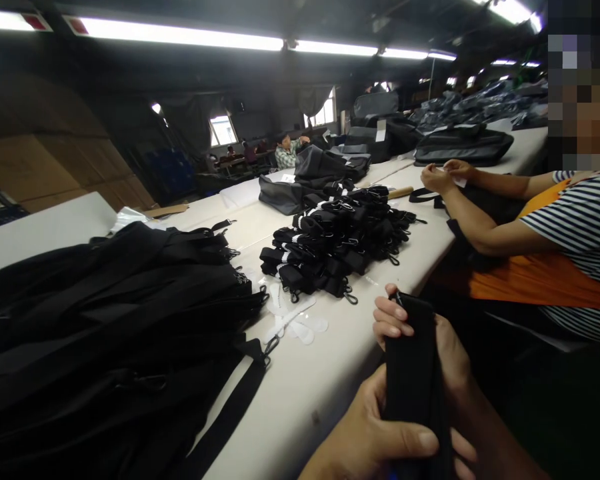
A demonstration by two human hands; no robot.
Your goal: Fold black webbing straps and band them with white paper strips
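Observation:
A black webbing strap (411, 363), folded lengthwise into a long flat bundle, is held upright off the table's near edge. My left hand (380, 427) grips its lower part, thumb lying across the front. Higher up, my right hand (450, 350) wraps the bundle from behind, its fingertips showing at the upper left edge beside a small dark metal piece. To the left lies a big heap of loose black straps (105, 320) with metal snap hooks. Beyond my hands sits a pile of bundled black straps (340, 240), some with white bands around them.
Clear and white plastic slips (295, 320) lie between the two strap piles. Black bags (300, 180) stand farther along the pale table (280, 407). At the right, a co-worker in a striped shirt (570, 227) handles something small and white. Cardboard boxes (55, 160) are stacked at the left.

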